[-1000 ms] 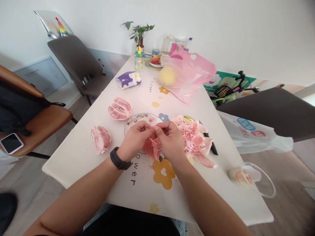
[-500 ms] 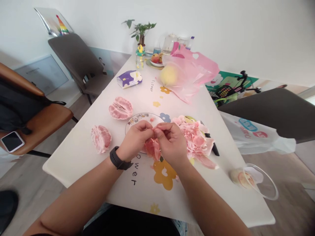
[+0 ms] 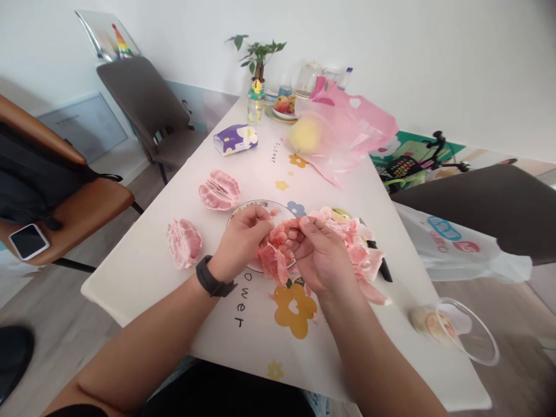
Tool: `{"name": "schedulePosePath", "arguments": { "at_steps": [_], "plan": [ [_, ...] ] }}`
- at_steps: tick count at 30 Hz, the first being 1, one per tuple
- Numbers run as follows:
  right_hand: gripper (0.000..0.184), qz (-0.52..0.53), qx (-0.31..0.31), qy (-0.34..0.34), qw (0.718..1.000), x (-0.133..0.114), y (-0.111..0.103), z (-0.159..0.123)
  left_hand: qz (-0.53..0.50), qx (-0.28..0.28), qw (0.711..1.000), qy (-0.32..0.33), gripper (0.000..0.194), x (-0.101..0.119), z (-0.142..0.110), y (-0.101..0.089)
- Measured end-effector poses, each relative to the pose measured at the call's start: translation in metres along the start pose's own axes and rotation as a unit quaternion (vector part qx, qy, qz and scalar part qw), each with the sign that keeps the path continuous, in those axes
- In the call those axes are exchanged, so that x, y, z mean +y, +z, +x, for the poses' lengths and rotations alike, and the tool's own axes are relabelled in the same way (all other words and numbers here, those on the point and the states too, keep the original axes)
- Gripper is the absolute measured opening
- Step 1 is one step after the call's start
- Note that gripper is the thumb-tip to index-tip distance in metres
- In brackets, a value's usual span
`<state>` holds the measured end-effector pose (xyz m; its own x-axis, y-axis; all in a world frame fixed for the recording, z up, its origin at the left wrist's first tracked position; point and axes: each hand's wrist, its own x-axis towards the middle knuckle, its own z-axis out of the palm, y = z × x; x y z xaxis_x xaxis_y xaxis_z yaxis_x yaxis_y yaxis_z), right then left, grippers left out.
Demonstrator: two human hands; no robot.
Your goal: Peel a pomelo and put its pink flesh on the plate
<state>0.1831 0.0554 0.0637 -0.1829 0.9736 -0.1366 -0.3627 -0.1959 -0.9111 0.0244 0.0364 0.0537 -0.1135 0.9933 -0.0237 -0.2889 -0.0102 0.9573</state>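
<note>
Over a round plate (image 3: pixel 238 213), my left hand (image 3: pixel 243 237), with a dark watch at its wrist, is closed with fingertips pressed together; what they grip is hidden. My right hand (image 3: pixel 324 252) pinches a small piece of pink pomelo flesh (image 3: pixel 296 222) between thumb and fingers. Pomelo pulp (image 3: pixel 278 255) with pale membrane lies between and below the hands, partly on the plate. Two large peeled pomelo chunks (image 3: pixel 220 190) rest on the table to the left. Beside my right hand is a heap of pink peelings (image 3: pixel 358 243).
A dark knife handle (image 3: pixel 384 270) sticks out beyond the peelings. A clear cup (image 3: pixel 434 324) stands near the right edge. Farther back are a purple tissue pack (image 3: pixel 236 139), a pink plastic bag (image 3: pixel 343 127) with a yellow fruit, and a potted plant (image 3: pixel 259 55). Chairs flank the table.
My hands have drawn apart; the right one has moved right and turned, with a bit of pomelo flesh in its fingers. More pulp shows between them. The whole view has shifted slightly.
</note>
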Motion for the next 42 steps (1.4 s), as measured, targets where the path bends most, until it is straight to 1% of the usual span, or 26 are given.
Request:
{"name": "schedulePosePath", "arguments": {
  "at_steps": [2, 3, 5, 6, 7, 9, 10, 11, 12, 14, 16, 19, 21, 24, 27, 29, 34, 39, 42],
  "plan": [
    [0.028, -0.013, -0.011, -0.008, 1.000, 0.001, -0.002, 0.002, -0.042, -0.013, 0.999, -0.004, 0.011, -0.001, 0.000, 0.000],
    [0.027, -0.031, -0.006, -0.021, 0.999, 0.003, -0.004, 0.004, -0.063, -0.017, 0.998, -0.008, 0.012, -0.001, 0.000, 0.000],
    [0.023, -0.113, 0.030, -0.063, 0.991, 0.007, -0.008, 0.010, -0.101, -0.025, 0.994, -0.018, 0.013, 0.000, 0.000, 0.000],
    [0.021, -0.176, 0.048, -0.089, 0.979, 0.009, -0.011, 0.013, -0.116, -0.028, 0.993, -0.025, 0.014, 0.000, 0.000, 0.001],
    [0.020, -0.245, 0.056, -0.117, 0.961, 0.012, -0.013, 0.016, -0.126, -0.031, 0.991, -0.031, 0.014, 0.001, 0.000, 0.002],
    [0.024, -0.365, 0.032, -0.171, 0.915, 0.015, -0.018, 0.021, -0.129, -0.030, 0.990, -0.043, 0.016, 0.002, 0.001, 0.003],
    [0.027, -0.402, 0.011, -0.193, 0.895, 0.016, -0.019, 0.022, -0.126, -0.025, 0.990, -0.051, 0.016, 0.002, 0.001, 0.003],
    [0.030, -0.425, -0.006, -0.211, 0.880, 0.016, -0.020, 0.022, -0.127, -0.020, 0.990, -0.061, 0.016, 0.003, 0.001, 0.003],
    [0.031, -0.436, -0.014, -0.220, 0.872, 0.015, -0.020, 0.021, -0.133, -0.017, 0.988, -0.074, 0.017, 0.003, 0.001, 0.003],
    [0.027, -0.435, -0.011, -0.222, 0.873, 0.010, -0.018, 0.017, -0.159, -0.020, 0.982, -0.102, 0.017, 0.003, 0.001, 0.003],
    [0.022, -0.413, -0.010, -0.210, 0.886, 0.005, -0.016, 0.012, -0.180, -0.029, 0.976, -0.116, 0.019, 0.003, 0.000, 0.003],
    [0.018, -0.375, -0.024, -0.187, 0.907, 0.001, -0.012, 0.005, -0.167, -0.033, 0.980, -0.099, 0.021, 0.001, -0.001, 0.003],
    [0.018, -0.366, -0.032, -0.172, 0.914, 0.000, -0.011, 0.002, -0.152, -0.039, 0.984, -0.089, 0.019, 0.000, -0.002, 0.004],
    [0.016, -0.384, -0.040, -0.170, 0.906, -0.001, -0.011, 0.001, -0.141, -0.051, 0.985, -0.086, 0.017, -0.002, -0.003, 0.005],
    [0.010, -0.413, -0.044, -0.195, 0.888, -0.002, -0.012, 0.002, -0.124, -0.062, 0.987, -0.087, 0.017, -0.003, -0.003, 0.005],
    [0.009, -0.424, -0.044, -0.206, 0.881, -0.004, -0.013, 0.002, -0.111, -0.066, 0.988, -0.089, 0.015, -0.003, -0.003, 0.005],
    [0.006, -0.441, -0.057, -0.186, 0.876, -0.009, -0.012, 0.001, -0.091, -0.072, 0.990, -0.084, 0.011, -0.005, -0.002, 0.002],
    [0.010, -0.456, -0.056, -0.174, 0.871, -0.010, -0.014, 0.001, -0.054, -0.079, 0.992, -0.078, 0.010, -0.009, -0.002, 0.001],
    [0.011, -0.461, -0.062, -0.172, 0.869, -0.008, -0.014, 0.001, -0.054, -0.082, 0.992, -0.079, 0.011, -0.008, -0.003, 0.003]
  ]
}}
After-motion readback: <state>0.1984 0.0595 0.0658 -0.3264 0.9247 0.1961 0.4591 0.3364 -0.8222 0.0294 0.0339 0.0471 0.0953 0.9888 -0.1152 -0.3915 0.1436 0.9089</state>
